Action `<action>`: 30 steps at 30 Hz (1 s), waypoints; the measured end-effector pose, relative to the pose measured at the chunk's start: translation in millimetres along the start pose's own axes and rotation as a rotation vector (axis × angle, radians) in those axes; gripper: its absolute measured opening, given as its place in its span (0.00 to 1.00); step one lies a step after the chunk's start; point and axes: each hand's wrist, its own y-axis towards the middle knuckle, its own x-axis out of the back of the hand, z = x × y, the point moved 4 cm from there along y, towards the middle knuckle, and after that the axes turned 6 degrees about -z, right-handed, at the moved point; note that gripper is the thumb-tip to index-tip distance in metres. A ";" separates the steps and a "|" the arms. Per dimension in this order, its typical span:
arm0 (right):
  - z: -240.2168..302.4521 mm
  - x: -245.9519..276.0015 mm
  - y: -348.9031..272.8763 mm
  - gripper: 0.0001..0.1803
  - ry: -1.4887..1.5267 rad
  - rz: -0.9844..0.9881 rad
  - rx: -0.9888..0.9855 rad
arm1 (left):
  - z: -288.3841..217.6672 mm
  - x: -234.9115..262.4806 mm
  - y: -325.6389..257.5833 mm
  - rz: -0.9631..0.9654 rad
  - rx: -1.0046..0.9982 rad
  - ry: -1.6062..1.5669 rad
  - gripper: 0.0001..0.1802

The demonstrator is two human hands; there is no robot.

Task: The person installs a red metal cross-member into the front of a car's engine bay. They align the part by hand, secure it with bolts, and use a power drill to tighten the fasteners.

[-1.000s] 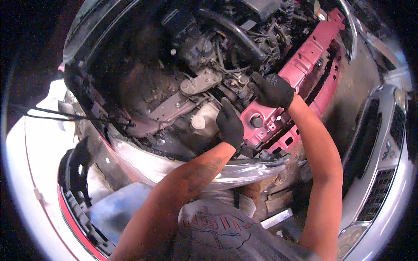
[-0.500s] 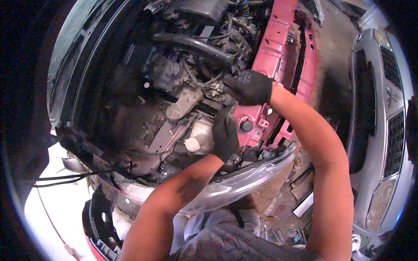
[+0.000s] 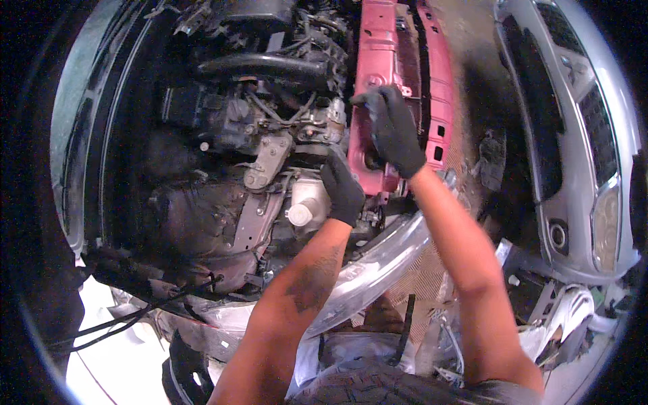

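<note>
My left hand (image 3: 343, 190), in a black glove, reaches into the engine bay between a whitish capped reservoir (image 3: 302, 210) and the pink front crossmember (image 3: 378, 61). Its fingers are bent and close together; whatever they grip is hidden. Above the crossmember is my right hand (image 3: 395, 131), also black-gloved, with fingers stretched toward the engine and nothing visible in them. A grey metal mount bracket (image 3: 268, 160) lies left of my left hand. Hoses and metal fittings (image 3: 317, 128) sit just beyond it.
A thick black pipe (image 3: 263, 66) crosses the far engine bay. A clear curved plastic strip (image 3: 378, 253) runs below my forearms. A silver car front bumper (image 3: 574, 135) stands to the right. Black cables (image 3: 128, 314) hang at the lower left, and loose parts lie at the lower right.
My right hand has lifted from the fittings beside the crossmember and moved over the pink metal, its fingers spreading. My left hand stays beside the reservoir. The whole view has shifted and turned.
</note>
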 end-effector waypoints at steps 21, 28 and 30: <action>20.9 -10.7 -47.4 0.16 -0.396 -0.138 0.127 | -65.3 46.3 37.4 -0.146 1.457 -1.498 0.49; 14.7 -10.6 -41.0 0.13 -0.350 -0.059 0.081 | -66.1 46.8 41.9 -0.283 1.412 -1.245 0.46; 15.7 -10.6 -48.4 0.13 -0.379 -0.133 0.115 | -62.3 45.3 28.8 -0.199 1.274 -1.252 0.45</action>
